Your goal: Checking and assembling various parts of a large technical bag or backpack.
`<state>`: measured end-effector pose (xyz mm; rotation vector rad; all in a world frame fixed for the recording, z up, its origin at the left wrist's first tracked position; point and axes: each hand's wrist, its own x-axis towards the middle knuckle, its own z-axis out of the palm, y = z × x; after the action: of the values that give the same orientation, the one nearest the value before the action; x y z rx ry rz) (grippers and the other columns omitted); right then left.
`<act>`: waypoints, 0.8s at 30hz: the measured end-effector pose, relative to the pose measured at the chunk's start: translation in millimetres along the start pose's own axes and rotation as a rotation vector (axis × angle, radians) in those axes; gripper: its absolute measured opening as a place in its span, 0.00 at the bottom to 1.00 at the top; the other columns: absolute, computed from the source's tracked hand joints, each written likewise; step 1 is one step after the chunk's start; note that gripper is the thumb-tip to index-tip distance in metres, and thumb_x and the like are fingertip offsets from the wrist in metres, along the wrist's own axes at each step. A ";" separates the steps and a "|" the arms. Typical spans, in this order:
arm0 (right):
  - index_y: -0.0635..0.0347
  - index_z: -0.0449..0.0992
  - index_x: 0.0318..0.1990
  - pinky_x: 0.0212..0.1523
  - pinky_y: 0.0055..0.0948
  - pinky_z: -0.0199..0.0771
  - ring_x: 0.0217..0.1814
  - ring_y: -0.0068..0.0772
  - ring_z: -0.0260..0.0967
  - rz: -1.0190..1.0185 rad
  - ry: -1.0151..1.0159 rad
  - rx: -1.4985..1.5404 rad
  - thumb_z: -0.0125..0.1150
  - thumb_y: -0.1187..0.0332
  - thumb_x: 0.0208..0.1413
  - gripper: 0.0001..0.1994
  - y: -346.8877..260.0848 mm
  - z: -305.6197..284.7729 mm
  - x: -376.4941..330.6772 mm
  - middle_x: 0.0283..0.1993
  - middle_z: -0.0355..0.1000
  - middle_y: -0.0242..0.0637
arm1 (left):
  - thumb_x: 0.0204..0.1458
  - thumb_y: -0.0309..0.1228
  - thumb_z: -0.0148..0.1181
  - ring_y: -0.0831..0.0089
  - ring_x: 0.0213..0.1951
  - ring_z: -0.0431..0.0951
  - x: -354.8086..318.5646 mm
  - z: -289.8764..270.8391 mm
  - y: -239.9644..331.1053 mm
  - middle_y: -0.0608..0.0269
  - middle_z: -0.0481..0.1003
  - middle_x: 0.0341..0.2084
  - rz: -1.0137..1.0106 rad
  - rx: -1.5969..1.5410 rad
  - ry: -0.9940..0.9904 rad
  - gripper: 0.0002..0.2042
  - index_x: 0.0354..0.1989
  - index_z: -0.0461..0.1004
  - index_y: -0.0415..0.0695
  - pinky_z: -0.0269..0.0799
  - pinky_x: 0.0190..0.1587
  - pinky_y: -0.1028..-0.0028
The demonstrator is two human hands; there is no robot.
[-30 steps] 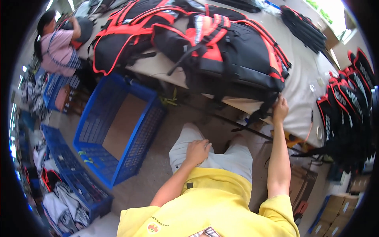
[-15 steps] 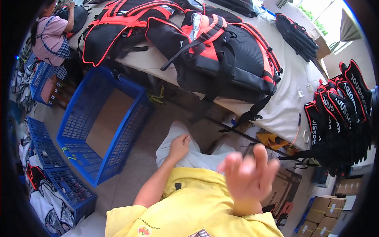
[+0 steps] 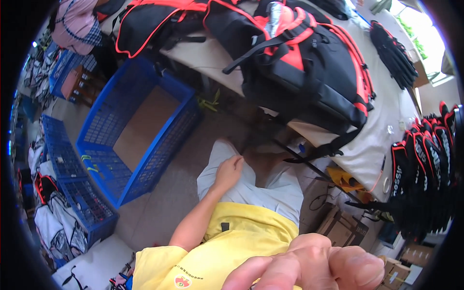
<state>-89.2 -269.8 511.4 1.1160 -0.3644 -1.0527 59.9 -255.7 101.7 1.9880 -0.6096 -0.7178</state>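
Observation:
My left hand (image 3: 228,174) rests on my left thigh, on the pale grey trousers (image 3: 249,186). Its fingers are loosely curled together, and nothing shows in them. Very large and near the camera, my right hand (image 3: 314,263) is raised in front of my yellow shirt (image 3: 208,261). Its bent fingers stand apart, and no object can be seen among them; the lower edge cuts off part of the hand. Beyond my knees, a black and red backpack (image 3: 309,77) lies on the cloth-covered table (image 3: 382,125), its straps hanging over the edge. Neither hand touches it.
A blue plastic crate (image 3: 186,113) with a brown board inside stands at left. Lower blue crates (image 3: 87,203) and piled fabric pieces are further left. Black and red printed pieces (image 3: 425,159) hang at right, above cardboard boxes (image 3: 343,227). A person in pink (image 3: 77,26) is at upper left.
My right hand has come nearer the camera and lower in the picture, its fingers now more bent. My left hand stays on the thigh. The whole view has shifted somewhat.

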 end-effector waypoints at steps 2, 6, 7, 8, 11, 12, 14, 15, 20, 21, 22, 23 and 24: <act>0.60 0.48 0.78 0.81 0.51 0.45 0.80 0.44 0.57 0.449 -0.184 -0.539 0.24 0.53 0.80 0.29 -40.2 22.3 95.6 0.74 0.67 0.43 | 0.68 0.38 0.56 0.42 0.47 0.83 10.8 -15.1 -1.3 0.42 0.84 0.41 -0.054 -0.064 0.056 0.16 0.53 0.82 0.41 0.77 0.53 0.52; 0.41 0.49 0.83 0.73 0.81 0.45 0.86 0.66 0.43 0.997 -0.483 -1.284 0.25 0.35 0.77 0.36 -87.8 -92.7 125.7 0.78 0.61 0.55 | 0.66 0.36 0.58 0.44 0.54 0.79 46.2 -44.9 -47.8 0.44 0.82 0.47 0.068 0.091 0.322 0.15 0.54 0.80 0.40 0.75 0.57 0.52; 0.68 0.66 0.70 0.73 0.79 0.55 0.78 0.87 0.50 0.833 -0.031 -1.350 0.34 0.38 0.76 0.38 -76.6 -99.0 120.8 0.66 0.68 0.75 | 0.65 0.36 0.58 0.43 0.56 0.77 56.3 -56.6 -62.3 0.44 0.81 0.50 0.090 0.179 0.394 0.15 0.54 0.80 0.40 0.74 0.58 0.51; 0.71 0.67 0.69 0.74 0.71 0.58 0.79 0.78 0.54 1.028 -0.165 -1.541 0.36 0.37 0.76 0.40 -119.7 -117.7 158.9 0.70 0.67 0.71 | 0.65 0.36 0.59 0.43 0.57 0.76 65.7 -64.8 -78.1 0.44 0.80 0.52 0.004 0.231 0.410 0.16 0.54 0.79 0.40 0.73 0.59 0.51; 0.67 0.75 0.63 0.63 0.36 0.76 0.66 0.33 0.74 1.286 0.245 -2.493 0.55 0.57 0.76 0.21 -177.7 -178.7 228.1 0.59 0.78 0.42 | 0.64 0.37 0.59 0.42 0.58 0.75 57.0 -80.7 -154.3 0.43 0.77 0.57 -0.232 0.342 0.394 0.16 0.55 0.79 0.41 0.72 0.61 0.50; 0.67 0.76 0.62 0.59 0.33 0.79 0.63 0.33 0.78 1.297 0.311 -2.664 0.57 0.59 0.75 0.20 -219.2 -208.5 253.6 0.59 0.80 0.44 | 0.64 0.38 0.59 0.41 0.59 0.75 57.1 -79.7 -170.4 0.43 0.75 0.59 -0.301 0.417 0.335 0.17 0.55 0.79 0.41 0.72 0.63 0.50; 0.63 0.76 0.62 0.57 0.31 0.78 0.57 0.29 0.78 1.132 0.397 -2.967 0.59 0.57 0.74 0.20 -300.7 -246.9 314.1 0.56 0.80 0.40 | 0.65 0.39 0.58 0.42 0.60 0.74 74.6 -87.0 -163.0 0.44 0.74 0.61 -0.467 0.360 0.247 0.17 0.55 0.79 0.41 0.72 0.63 0.50; 0.62 0.76 0.62 0.58 0.29 0.76 0.57 0.28 0.78 1.107 0.321 -3.157 0.58 0.54 0.74 0.21 -339.3 -258.1 346.9 0.57 0.80 0.41 | 0.65 0.40 0.58 0.43 0.61 0.74 85.2 -96.4 -155.8 0.44 0.73 0.62 -0.616 0.345 0.170 0.18 0.55 0.80 0.41 0.72 0.63 0.50; 0.57 0.77 0.60 0.45 0.35 0.81 0.51 0.32 0.81 1.226 0.379 -3.722 0.64 0.55 0.68 0.21 -485.1 -289.4 508.9 0.50 0.82 0.42 | 0.64 0.40 0.57 0.45 0.61 0.75 99.3 -105.9 -163.8 0.46 0.76 0.59 -0.562 0.331 0.181 0.17 0.52 0.82 0.41 0.72 0.63 0.50; 0.58 0.76 0.61 0.47 0.41 0.81 0.53 0.42 0.81 1.063 0.076 -3.897 0.63 0.54 0.67 0.22 -511.6 -275.6 539.1 0.52 0.82 0.47 | 0.63 0.38 0.58 0.45 0.60 0.75 107.6 -105.1 -166.4 0.47 0.77 0.57 -0.532 0.330 0.190 0.16 0.49 0.83 0.41 0.72 0.63 0.50; 0.58 0.75 0.61 0.50 0.46 0.81 0.55 0.51 0.82 0.898 -0.259 -4.023 0.62 0.52 0.66 0.24 -537.4 -261.7 567.2 0.53 0.81 0.53 | 0.63 0.38 0.58 0.45 0.60 0.75 113.4 -106.4 -167.2 0.47 0.77 0.57 -0.537 0.313 0.186 0.16 0.49 0.83 0.41 0.72 0.63 0.50; 0.58 0.75 0.61 0.55 0.49 0.79 0.58 0.57 0.79 0.549 -0.051 -4.133 0.61 0.51 0.66 0.25 -563.5 -248.6 595.4 0.55 0.80 0.56 | 0.62 0.37 0.59 0.45 0.60 0.76 117.1 -106.7 -167.6 0.48 0.79 0.55 -0.548 0.285 0.196 0.14 0.47 0.83 0.41 0.72 0.61 0.49; 0.58 0.75 0.62 0.59 0.52 0.77 0.61 0.63 0.77 0.148 0.115 -4.196 0.60 0.50 0.66 0.25 -570.1 -237.7 630.0 0.57 0.79 0.59 | 0.61 0.36 0.60 0.46 0.59 0.77 124.9 -109.4 -167.1 0.49 0.80 0.53 -0.545 0.251 0.224 0.12 0.45 0.84 0.41 0.73 0.60 0.49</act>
<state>105.6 -689.9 -239.6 2.8625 -1.6488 -0.4383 246.6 -196.2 -29.1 2.4619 -0.0118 -0.7469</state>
